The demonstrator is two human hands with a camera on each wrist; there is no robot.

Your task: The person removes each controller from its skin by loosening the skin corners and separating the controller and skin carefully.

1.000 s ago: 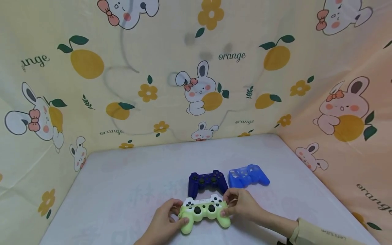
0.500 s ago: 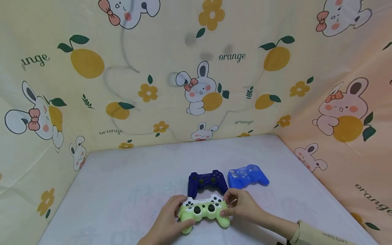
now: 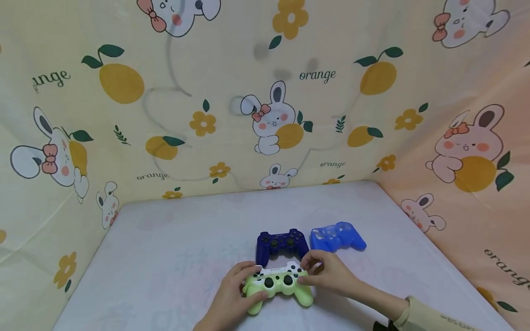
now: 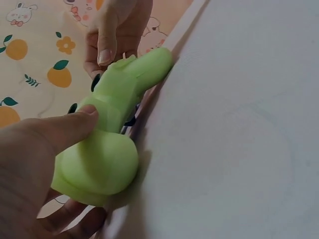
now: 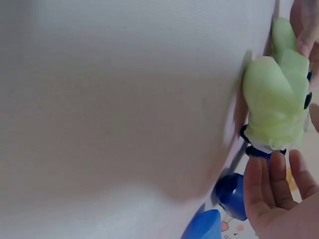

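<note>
A white game controller [image 3: 271, 270] with black thumbsticks sits in a pale green silicone cover [image 3: 304, 296] at the table's front. The cover wraps both handles, while the controller's white top edge shows bare. My left hand [image 3: 233, 294] grips the left side, its thumb [image 4: 82, 124] lying over the green cover and other fingers reaching behind. At the upper right corner is my right hand [image 3: 331, 273]: its thumb overlaps the cover's edge in the head view, and its fingertips [image 5: 276, 162] are at the shoulder buttons in the right wrist view.
Just behind stands a dark blue game controller [image 3: 279, 243]. To its right lies a bright blue silicone cover [image 3: 339, 236]. A white cloth covers the table [image 3: 165, 257]. Patterned fabric walls [image 3: 227, 92] enclose the back and sides.
My left thumb has slid further inward over the left handle, and the left fingers have shifted up toward the top edge. My right thumb has moved slightly up along the cover's edge.
</note>
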